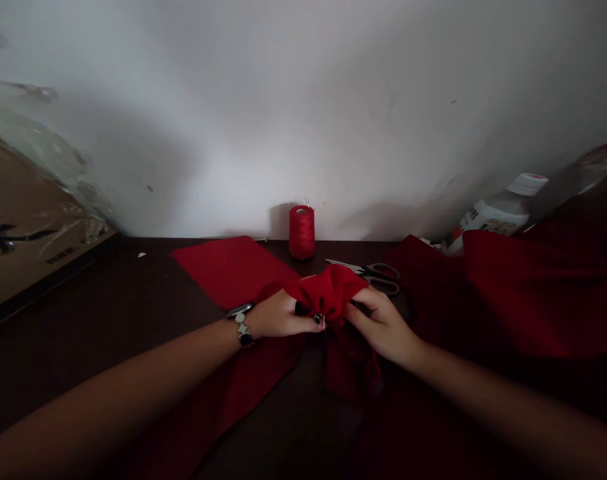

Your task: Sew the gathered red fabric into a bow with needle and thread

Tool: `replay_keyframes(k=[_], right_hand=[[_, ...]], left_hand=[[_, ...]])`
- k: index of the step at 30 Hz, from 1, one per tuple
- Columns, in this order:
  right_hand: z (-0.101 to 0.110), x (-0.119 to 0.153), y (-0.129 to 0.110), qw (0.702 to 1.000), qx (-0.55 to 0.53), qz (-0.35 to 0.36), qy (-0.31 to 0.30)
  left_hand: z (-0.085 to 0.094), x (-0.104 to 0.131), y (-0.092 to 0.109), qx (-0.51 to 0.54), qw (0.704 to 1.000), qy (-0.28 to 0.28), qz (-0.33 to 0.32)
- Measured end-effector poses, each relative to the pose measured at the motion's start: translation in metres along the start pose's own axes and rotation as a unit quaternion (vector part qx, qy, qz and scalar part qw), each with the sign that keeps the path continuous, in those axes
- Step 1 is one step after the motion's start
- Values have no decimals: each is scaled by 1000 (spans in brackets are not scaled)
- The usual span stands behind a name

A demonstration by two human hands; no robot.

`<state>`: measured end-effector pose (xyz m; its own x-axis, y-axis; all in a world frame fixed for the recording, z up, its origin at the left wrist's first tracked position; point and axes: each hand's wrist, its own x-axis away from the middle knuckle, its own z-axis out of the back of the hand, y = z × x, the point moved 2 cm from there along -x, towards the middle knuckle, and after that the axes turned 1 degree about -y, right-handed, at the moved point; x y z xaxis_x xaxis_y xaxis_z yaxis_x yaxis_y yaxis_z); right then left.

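Gathered red fabric [330,288] is bunched between my two hands above the dark table. My left hand [283,315] grips its left side, thumb laid along the front of the folds. On the right, my right hand [383,327] pinches the fabric between thumb and fingers. Loose parts of the cloth hang below and spread out to the left. Behind the hands stands a cone of red thread [302,232] with needles sticking up at its top. A pair of scissors [378,273] lies just beyond my right hand, partly hidden by the fabric.
More red cloth [543,300] is heaped at the right. A white-capped plastic bottle [498,217] leans behind it. At the left stands a cardboard box [28,233] with clear plastic on it. A pale wall [233,120] closes off the table's back edge.
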<state>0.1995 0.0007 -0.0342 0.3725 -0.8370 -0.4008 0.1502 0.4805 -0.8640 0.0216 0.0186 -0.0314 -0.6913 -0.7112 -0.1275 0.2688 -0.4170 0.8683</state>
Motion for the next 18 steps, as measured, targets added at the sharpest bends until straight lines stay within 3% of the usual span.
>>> replay_keyframes(k=[8,18], right_hand=[[0,-2,-1,993,-118,-4,-18],[4,-2,8,980,-173,-96,10]], left_hand=[[-1,-2,-1,1,1000,-4,-26],[-4,-2,0,-37,997,-20,-58]])
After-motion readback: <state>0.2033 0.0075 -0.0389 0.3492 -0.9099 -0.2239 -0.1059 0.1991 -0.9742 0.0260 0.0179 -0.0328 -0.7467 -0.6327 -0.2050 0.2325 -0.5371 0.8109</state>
